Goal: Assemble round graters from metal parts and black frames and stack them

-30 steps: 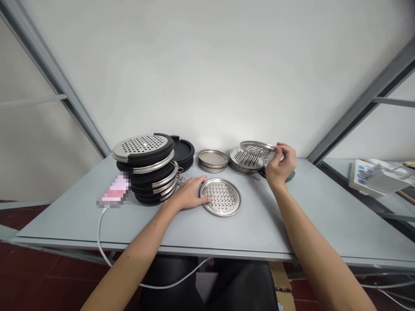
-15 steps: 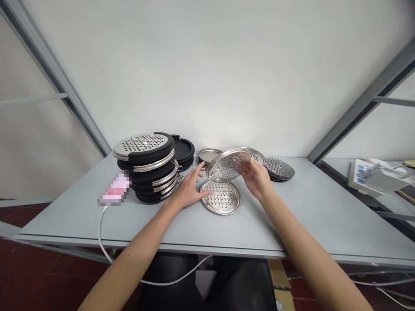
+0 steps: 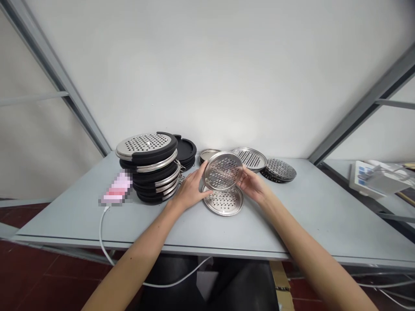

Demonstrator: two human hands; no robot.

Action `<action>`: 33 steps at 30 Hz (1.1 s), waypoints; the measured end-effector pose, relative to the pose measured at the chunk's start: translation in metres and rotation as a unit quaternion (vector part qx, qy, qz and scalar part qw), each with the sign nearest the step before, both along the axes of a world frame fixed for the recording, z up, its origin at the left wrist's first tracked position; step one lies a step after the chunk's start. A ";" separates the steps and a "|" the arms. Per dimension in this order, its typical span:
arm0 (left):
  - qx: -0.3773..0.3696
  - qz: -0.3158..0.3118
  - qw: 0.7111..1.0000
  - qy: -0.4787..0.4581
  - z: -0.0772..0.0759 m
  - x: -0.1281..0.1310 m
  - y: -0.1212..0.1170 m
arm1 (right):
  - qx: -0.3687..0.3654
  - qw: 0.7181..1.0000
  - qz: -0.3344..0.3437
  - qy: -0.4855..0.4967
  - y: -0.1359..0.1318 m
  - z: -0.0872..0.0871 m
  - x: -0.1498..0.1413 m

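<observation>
The right hand (image 3: 253, 183) is closed on the right edge of the raised disc (image 3: 223, 171), while the left hand (image 3: 189, 188) is spread wide, its fingers by the disc's left rim. Compared with a second ago, the raised disc has come from behind and right of the flat disc (image 3: 226, 204) to tilt above it, between both hands

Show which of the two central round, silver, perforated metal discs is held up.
The tilted disc between the left hand and right hand; the lower disc lies flat on the grey table.
</observation>
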State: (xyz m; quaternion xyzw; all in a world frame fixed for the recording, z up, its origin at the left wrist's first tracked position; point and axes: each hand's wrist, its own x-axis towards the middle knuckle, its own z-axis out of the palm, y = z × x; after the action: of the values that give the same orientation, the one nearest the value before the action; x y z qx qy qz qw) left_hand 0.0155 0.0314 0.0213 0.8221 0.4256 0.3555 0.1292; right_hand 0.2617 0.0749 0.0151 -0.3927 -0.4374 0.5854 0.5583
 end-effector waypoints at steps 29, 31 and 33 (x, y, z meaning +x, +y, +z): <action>-0.077 -0.024 0.996 0.023 -0.006 -0.001 -0.009 | 0.191 0.887 -0.134 -0.398 -0.030 -0.013 0.008; -0.086 -0.042 0.995 0.019 -0.007 -0.002 -0.015 | 0.177 0.892 -0.128 -0.397 -0.039 -0.014 0.007; -0.090 -0.053 0.994 0.016 -0.008 -0.002 -0.020 | 0.175 0.891 -0.121 -0.400 -0.047 -0.015 0.006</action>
State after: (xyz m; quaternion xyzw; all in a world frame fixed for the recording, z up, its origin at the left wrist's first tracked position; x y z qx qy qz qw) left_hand 0.0132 0.0118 0.0138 0.8340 0.4135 0.2952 0.2152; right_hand 0.2677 0.0281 0.0004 -0.5391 -0.6686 0.2208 0.4622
